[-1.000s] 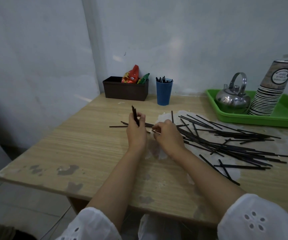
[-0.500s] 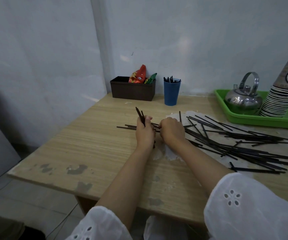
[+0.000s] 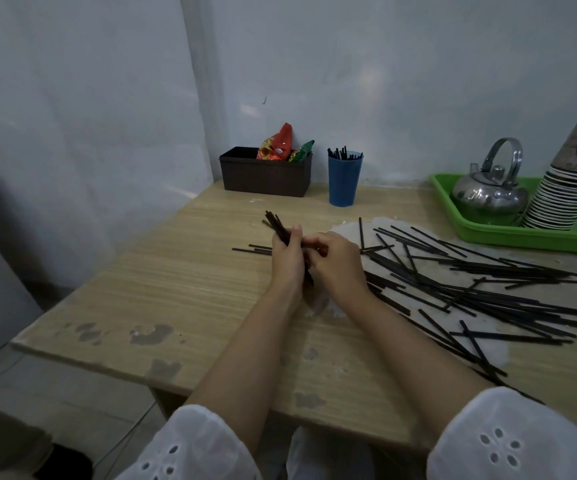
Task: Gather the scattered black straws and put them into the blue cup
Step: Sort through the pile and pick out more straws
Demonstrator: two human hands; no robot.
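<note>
Black straws [image 3: 494, 296] lie mostly in a loose, crossed heap to the right of the right hand [image 3: 340, 265], with a few more flat on the table [image 3: 176, 289] just left of the left hand [image 3: 288, 261]. The left hand grips a small bundle [image 3: 276, 226] in its fist, the ends fanning out above and below. The right hand's fingers are curled against that bundle; I cannot tell whether they pinch a straw or only steady the bunch.

The blue cup [image 3: 344, 181], already holding some straws, stands well beyond both hands, beside a brown box [image 3: 266, 174].

The likeliest slip is in the bundle itself. Its ends are uneven, so a thin straw could slide out of the fist when another is fed in. Uneven ends could also catch on the cup's rim or on the straws already inside. The cup looks light, and a hard push could tip it. A sweep through the heap might send straws off the near edge or toward the green tray [image 3: 487, 233] to the far right of the hands.
</note>
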